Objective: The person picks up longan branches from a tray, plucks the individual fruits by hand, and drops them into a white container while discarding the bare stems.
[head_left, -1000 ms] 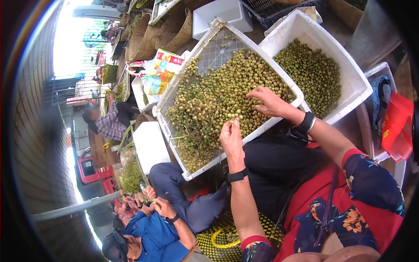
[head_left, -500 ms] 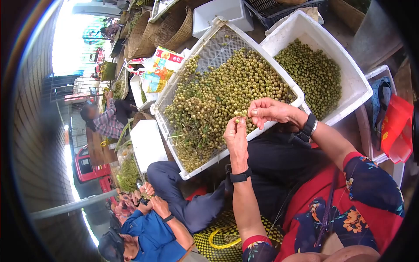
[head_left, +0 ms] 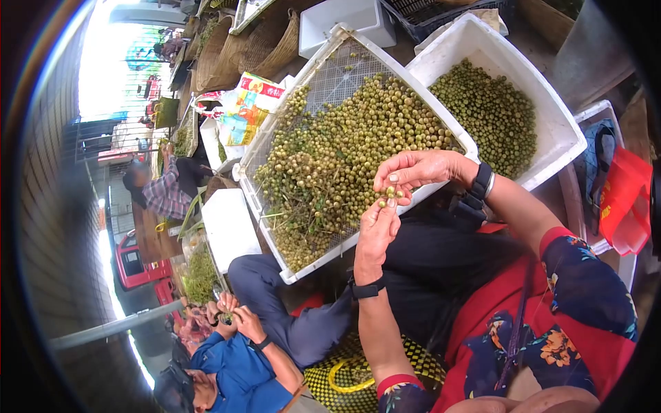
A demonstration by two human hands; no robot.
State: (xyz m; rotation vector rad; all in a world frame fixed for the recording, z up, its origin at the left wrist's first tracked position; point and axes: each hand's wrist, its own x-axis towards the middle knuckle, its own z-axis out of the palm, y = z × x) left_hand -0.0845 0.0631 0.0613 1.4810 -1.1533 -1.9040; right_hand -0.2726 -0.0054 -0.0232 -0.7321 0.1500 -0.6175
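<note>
Green round fruits (head_left: 390, 195) are pinched between the fingertips of my two hands, over the near edge of a white mesh tray (head_left: 310, 62). My left hand (head_left: 377, 230) holds them from below, with thumb and fingers together. From the right, my right hand (head_left: 418, 172) closes its thumb and fingers on the same small cluster. In the tray lie loose yellow-green fruits (head_left: 365, 124), with stems and leaves mixed in at the left. Behind it on the right, a white foam box (head_left: 561, 138) contains loose green fruits (head_left: 485, 113).
A person in blue (head_left: 241, 372) sits at lower left, hands on something small and green. Another person in plaid (head_left: 165, 194) sits farther back. Around the tray are a white box (head_left: 229, 230), a printed bag (head_left: 248, 113), a red bag (head_left: 625, 203) and a yellow-black woven basket (head_left: 337, 382).
My hands have shifted slightly left and down from the tray's edge, and several fruits now show between my fingertips. The person in blue has raised their hands a little. The view has shifted slightly.
</note>
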